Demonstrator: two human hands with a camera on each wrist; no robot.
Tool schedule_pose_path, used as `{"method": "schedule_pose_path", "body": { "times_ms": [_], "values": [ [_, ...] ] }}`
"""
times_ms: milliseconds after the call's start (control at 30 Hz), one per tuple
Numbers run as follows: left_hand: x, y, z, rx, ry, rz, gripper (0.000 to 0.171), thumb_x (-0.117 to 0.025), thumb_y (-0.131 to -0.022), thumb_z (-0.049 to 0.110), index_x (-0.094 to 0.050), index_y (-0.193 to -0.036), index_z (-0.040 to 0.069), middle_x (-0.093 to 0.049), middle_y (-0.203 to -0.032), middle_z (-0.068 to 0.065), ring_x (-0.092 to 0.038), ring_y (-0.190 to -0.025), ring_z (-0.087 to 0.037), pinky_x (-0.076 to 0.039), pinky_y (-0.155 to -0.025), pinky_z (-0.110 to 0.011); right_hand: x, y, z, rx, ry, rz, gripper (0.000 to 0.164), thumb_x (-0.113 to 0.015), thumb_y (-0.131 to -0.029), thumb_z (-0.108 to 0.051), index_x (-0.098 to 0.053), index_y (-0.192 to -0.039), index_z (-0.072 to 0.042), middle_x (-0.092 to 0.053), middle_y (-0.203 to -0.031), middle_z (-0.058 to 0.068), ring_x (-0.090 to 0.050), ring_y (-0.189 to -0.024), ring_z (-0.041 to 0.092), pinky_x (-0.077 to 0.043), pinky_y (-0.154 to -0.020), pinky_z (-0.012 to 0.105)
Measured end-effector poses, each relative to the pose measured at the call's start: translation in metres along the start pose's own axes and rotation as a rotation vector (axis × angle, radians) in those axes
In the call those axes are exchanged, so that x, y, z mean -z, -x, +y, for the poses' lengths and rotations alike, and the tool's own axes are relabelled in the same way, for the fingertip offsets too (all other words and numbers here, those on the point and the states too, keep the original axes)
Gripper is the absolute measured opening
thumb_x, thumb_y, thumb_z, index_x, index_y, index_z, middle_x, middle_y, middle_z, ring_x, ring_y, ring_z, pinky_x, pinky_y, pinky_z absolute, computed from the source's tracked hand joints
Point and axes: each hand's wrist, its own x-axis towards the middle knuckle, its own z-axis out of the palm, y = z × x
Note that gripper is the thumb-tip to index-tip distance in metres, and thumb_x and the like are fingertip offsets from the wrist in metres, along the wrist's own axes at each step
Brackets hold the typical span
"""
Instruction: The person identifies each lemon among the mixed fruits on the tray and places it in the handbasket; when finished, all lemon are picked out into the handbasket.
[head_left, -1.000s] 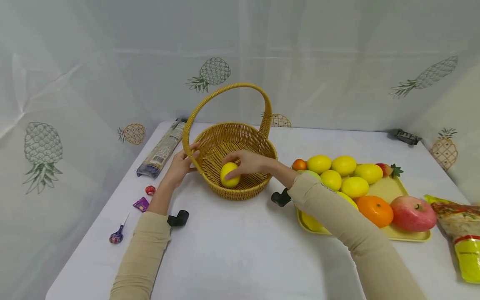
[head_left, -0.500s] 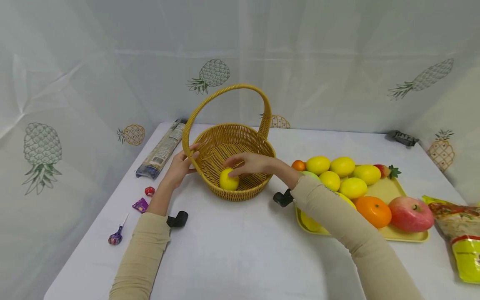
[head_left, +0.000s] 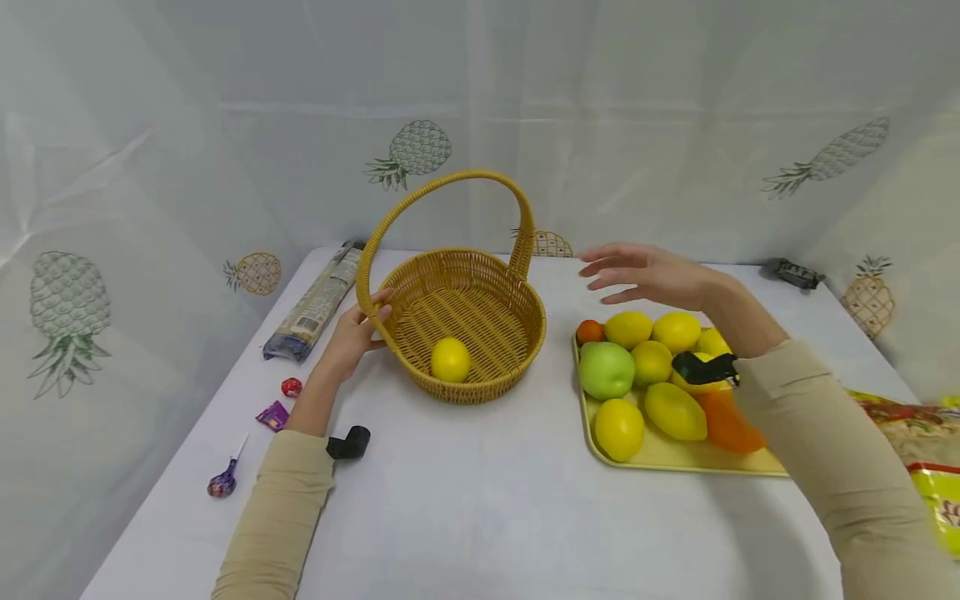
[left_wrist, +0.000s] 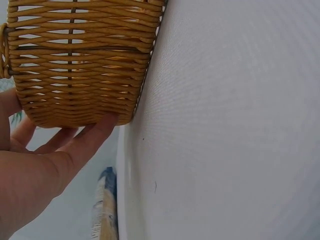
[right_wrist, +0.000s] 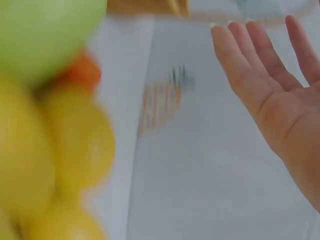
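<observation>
Left fingers (left_wrist: 92, 140) grip the wicker basket (head_left: 461, 392); right fingers (right_wrist: 231, 57), loosely extended, hover near the tray (head_left: 660, 460)

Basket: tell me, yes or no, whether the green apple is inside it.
No, the green apple sits on the tray, and the basket holds only a yellow fruit.

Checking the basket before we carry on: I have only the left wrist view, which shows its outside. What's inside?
Observer: One yellow fruit, lying toward the near side of the basket.
Operator: Is the right grip carrying anything?
Observer: No, the right grip holds nothing.
Operator: Any green fruit about?
Observer: Yes, a green apple on the left side of the tray.
</observation>
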Motion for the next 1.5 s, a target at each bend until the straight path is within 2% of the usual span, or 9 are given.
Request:
{"method": "schedule_pose_path", "body": {
  "times_ms": [200,367,500,667,800,933,1133,1267,1500],
  "values": [
    [0.0,0.001,0.0,-0.006,-0.007,-0.005,0.052,-0.047,-0.104,0.023,-0.033,-0.151,0.006,-0.032,-0.15,-0.02,-0.04,-0.129,-0.042,-0.045,-0.096,-0.054,0.053,0.061,0.035,-0.024,0.086,0.137,0.042,-0.043,-0.105,-0.014,-0.035,-0.146,-0.014,-0.046,-0.137,-0.002,-0.052,-0.118,0.009,-0.05,-0.093,0.028],
    [-0.001,0.002,0.0,-0.015,-0.021,0.0,0.052,-0.047,-0.104,0.023,-0.033,-0.151,0.006,-0.032,-0.15,-0.02,-0.04,-0.129,-0.041,-0.045,-0.096,-0.056,0.08,0.094,0.072,-0.106,0.12,0.247,0.042,-0.044,-0.105,-0.019,-0.032,-0.145,-0.012,-0.047,-0.13,-0.012,-0.052,-0.112,-0.001,-0.05,-0.088,0.02],
    [-0.002,0.002,0.0,-0.016,-0.026,0.008,0.052,-0.048,-0.104,0.023,-0.033,-0.151,0.007,-0.031,-0.151,-0.021,-0.038,-0.131,-0.042,-0.042,-0.098,-0.058,0.09,0.11,0.095,-0.193,0.186,0.286,0.047,-0.046,-0.104,-0.023,-0.03,-0.146,-0.008,-0.044,-0.135,-0.006,-0.052,-0.112,0.0,-0.05,-0.092,0.028],
    [-0.002,0.002,-0.001,-0.011,-0.024,0.004,0.052,-0.048,-0.104,0.024,-0.033,-0.151,0.007,-0.028,-0.153,-0.019,-0.036,-0.133,-0.041,-0.042,-0.098,-0.059,0.091,0.115,0.106,-0.275,0.303,0.196,0.052,-0.048,-0.103,-0.029,-0.032,-0.145,-0.002,-0.034,-0.147,0.022,-0.05,-0.117,0.03,-0.046,-0.095,0.056],
    [-0.001,0.001,-0.002,-0.007,-0.024,0.003,0.052,-0.048,-0.104,0.024,-0.034,-0.151,0.008,-0.028,-0.153,-0.018,-0.037,-0.132,-0.041,-0.042,-0.098,-0.058,0.088,0.113,0.104,-0.339,0.336,0.102,0.054,-0.055,-0.099,-0.03,-0.039,-0.143,-0.002,-0.036,-0.144,0.027,-0.049,-0.111,0.038,-0.049,-0.089,0.05],
    [-0.001,0.001,-0.003,-0.006,-0.029,0.003,0.052,-0.048,-0.104,0.024,-0.033,-0.151,0.008,-0.028,-0.153,-0.018,-0.036,-0.133,-0.041,-0.042,-0.098,-0.058,0.086,0.11,0.101,-0.401,0.328,0.016,0.056,-0.062,-0.095,-0.026,-0.042,-0.141,-0.002,-0.036,-0.144,0.03,-0.042,-0.122,0.043,-0.048,-0.091,0.048],
    [-0.001,0.0,-0.003,-0.003,-0.034,0.006,0.052,-0.048,-0.104,0.024,-0.034,-0.151,0.008,-0.029,-0.153,-0.019,-0.037,-0.132,-0.04,-0.042,-0.098,-0.058,0.084,0.109,0.101,-0.505,0.301,-0.057,0.064,-0.067,-0.092,-0.024,-0.037,-0.143,0.0,-0.024,-0.146,0.038,-0.039,-0.122,0.044,-0.049,-0.089,0.045],
    [-0.001,0.0,-0.003,0.0,-0.031,0.005,0.051,-0.048,-0.104,0.024,-0.034,-0.151,0.009,-0.029,-0.153,-0.019,-0.037,-0.132,-0.04,-0.043,-0.097,-0.058,0.082,0.109,0.101,-0.516,0.323,-0.062,0.067,-0.068,-0.092,-0.026,-0.036,-0.144,0.0,-0.019,-0.145,0.041,-0.038,-0.122,0.048,-0.051,-0.086,0.044],
    [-0.001,0.001,-0.002,-0.006,-0.026,0.001,0.052,-0.048,-0.104,0.024,-0.033,-0.151,0.008,-0.03,-0.153,-0.019,-0.037,-0.132,-0.041,-0.042,-0.098,-0.059,0.087,0.114,0.084,-0.455,0.362,0.022,0.062,-0.066,-0.093,-0.027,-0.039,-0.142,0.0,-0.029,-0.141,0.038,-0.051,-0.109,0.037,-0.055,-0.081,0.045]
  ]
}}
